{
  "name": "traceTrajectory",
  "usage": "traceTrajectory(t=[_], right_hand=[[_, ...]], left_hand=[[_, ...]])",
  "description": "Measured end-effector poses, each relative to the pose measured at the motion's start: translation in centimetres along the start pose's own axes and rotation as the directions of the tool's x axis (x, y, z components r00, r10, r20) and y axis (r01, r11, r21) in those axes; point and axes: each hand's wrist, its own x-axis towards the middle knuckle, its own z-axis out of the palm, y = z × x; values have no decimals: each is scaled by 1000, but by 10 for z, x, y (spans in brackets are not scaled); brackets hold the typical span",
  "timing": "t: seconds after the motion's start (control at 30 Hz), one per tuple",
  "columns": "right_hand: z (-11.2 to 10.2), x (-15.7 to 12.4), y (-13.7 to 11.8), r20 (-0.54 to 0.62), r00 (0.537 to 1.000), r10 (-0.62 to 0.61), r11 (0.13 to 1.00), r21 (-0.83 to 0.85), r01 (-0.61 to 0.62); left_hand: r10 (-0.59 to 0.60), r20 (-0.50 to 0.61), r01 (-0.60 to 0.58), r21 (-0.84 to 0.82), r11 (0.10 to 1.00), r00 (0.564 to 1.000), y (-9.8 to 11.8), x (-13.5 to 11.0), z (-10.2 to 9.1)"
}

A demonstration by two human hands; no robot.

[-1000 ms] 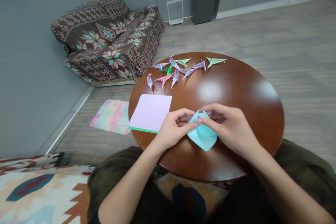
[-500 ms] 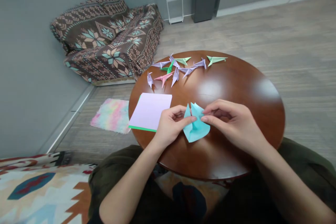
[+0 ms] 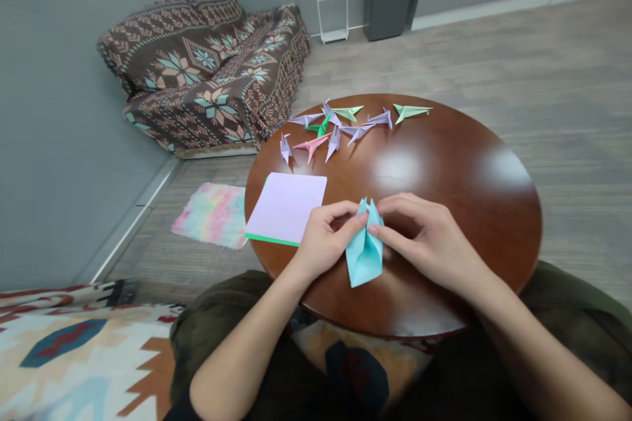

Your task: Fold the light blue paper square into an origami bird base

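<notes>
A partly folded sheet of light blue origami paper (image 3: pixel 364 253) stands narrow and pleated between my hands, near the front of the round wooden table (image 3: pixel 444 263). My left hand (image 3: pixel 326 241) pinches its left side, and my right hand (image 3: pixel 419 237) presses its top from the right. Part of the upper folds is hidden by my fingers. Left of the hands lies a stack of lilac paper (image 3: pixel 286 208) with a green sheet showing under its edge. Several folded paper cranies (image 3: pixel 336 128) in lilac, pink and green sit along the table's far side.
A patterned brown throw covers a low sofa (image 3: pixel 202 75) beyond the table, by the grey wall. A pastel tie-dyed cloth (image 3: pixel 213 215) lies on the wooden floor left of the table. A patterned rug (image 3: pixel 74 355) lies at lower left. Grey cabinets stand at the back.
The blue paper has gone from a wide, opened shape to a narrow, pleated one. It has shifted slightly down, and my fingers have closed in on it from both sides.
</notes>
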Motion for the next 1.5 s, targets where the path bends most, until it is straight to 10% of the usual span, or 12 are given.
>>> traceTrajectory(t=[0.6,1.1,1.5], right_hand=[[9,0,7,-87,973,-213,973,-108,203],[14,-2,9,-162,976,-148,984,75,162],[13,-1,3,0,991,133,904,409,-121]], left_hand=[[177,-63,-178,-9,984,982,-10,1,0],[312,-169,-314,12,949,935,-16,1,-1],[300,-123,-307,-36,951,946,-17,2,-1]])
